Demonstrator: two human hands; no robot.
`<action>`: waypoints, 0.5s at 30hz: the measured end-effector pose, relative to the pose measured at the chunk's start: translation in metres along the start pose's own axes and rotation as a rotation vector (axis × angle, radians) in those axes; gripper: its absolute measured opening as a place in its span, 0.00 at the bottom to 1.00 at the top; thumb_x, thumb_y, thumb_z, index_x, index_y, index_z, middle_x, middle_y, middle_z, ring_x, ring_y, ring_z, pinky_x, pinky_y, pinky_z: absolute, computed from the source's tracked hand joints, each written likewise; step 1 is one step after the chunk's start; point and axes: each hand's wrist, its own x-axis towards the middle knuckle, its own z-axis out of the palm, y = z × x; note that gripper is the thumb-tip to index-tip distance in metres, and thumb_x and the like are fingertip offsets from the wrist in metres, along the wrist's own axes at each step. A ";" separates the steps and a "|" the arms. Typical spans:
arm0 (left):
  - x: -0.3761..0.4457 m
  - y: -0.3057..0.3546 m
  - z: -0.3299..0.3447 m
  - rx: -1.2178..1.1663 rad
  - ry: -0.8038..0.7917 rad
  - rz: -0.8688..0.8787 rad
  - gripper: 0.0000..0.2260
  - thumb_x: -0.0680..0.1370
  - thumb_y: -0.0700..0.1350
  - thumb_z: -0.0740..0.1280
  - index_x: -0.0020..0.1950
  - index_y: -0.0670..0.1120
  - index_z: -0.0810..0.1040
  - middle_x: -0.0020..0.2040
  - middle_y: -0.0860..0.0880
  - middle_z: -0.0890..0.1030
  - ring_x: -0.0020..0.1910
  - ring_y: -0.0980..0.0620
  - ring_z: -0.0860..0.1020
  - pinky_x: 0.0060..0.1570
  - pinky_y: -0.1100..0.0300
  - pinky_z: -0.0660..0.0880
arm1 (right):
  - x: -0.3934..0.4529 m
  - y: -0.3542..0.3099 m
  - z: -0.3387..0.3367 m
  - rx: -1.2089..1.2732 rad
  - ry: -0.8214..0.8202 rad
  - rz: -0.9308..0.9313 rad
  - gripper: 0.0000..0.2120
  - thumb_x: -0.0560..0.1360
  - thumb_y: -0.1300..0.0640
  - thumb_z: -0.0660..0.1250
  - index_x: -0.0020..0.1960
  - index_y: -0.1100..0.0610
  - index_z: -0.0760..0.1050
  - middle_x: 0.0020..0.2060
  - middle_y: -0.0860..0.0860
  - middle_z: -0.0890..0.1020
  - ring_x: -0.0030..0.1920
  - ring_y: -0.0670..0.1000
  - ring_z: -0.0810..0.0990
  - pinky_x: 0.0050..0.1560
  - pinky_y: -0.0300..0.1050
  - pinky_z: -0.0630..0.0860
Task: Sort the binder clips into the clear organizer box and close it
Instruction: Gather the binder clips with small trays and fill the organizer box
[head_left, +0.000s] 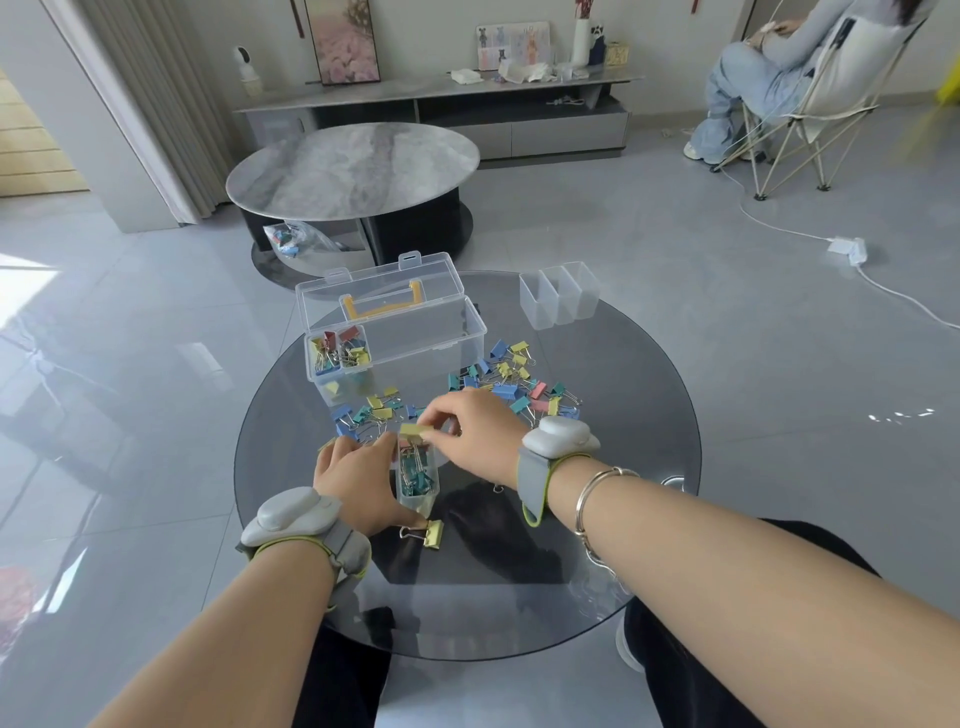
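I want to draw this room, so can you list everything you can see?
glass table: one, dark round, in front
organizer box: one, clear, lid open, yellow handle, far side of glass table
inserts in box: two, clear, holding clips, left end
empty inserts: three, clear, right of box
loose clips: many, blue, yellow, green, pink, on glass table
held insert: one, clear, green clips inside
yellow clip: one, over held insert
near clip: one, yellow, by left hand
marble table: one, grey oval, behind
cabinet: one, grey, by wall
seated person: one, folding chair, top right
left hand: grips held insert
right hand: fingers pinch yellow clip
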 end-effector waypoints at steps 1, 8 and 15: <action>0.000 0.000 0.000 0.000 0.000 0.004 0.32 0.58 0.67 0.73 0.56 0.58 0.66 0.47 0.59 0.71 0.50 0.52 0.60 0.62 0.49 0.58 | 0.001 0.001 -0.001 0.044 0.024 0.030 0.06 0.75 0.55 0.67 0.49 0.54 0.81 0.43 0.49 0.83 0.40 0.46 0.72 0.46 0.42 0.72; -0.001 -0.001 0.001 -0.009 0.005 0.015 0.31 0.59 0.66 0.73 0.55 0.58 0.65 0.52 0.57 0.75 0.51 0.52 0.61 0.63 0.49 0.57 | 0.007 0.004 0.007 0.052 0.042 0.156 0.05 0.74 0.55 0.68 0.39 0.54 0.78 0.41 0.50 0.84 0.45 0.52 0.80 0.49 0.50 0.78; 0.000 0.000 0.002 0.005 -0.004 0.009 0.35 0.59 0.66 0.73 0.61 0.58 0.65 0.56 0.57 0.76 0.55 0.50 0.64 0.66 0.47 0.56 | 0.010 -0.001 0.004 -0.122 0.029 0.094 0.03 0.74 0.53 0.67 0.43 0.49 0.79 0.45 0.51 0.81 0.52 0.52 0.75 0.50 0.45 0.73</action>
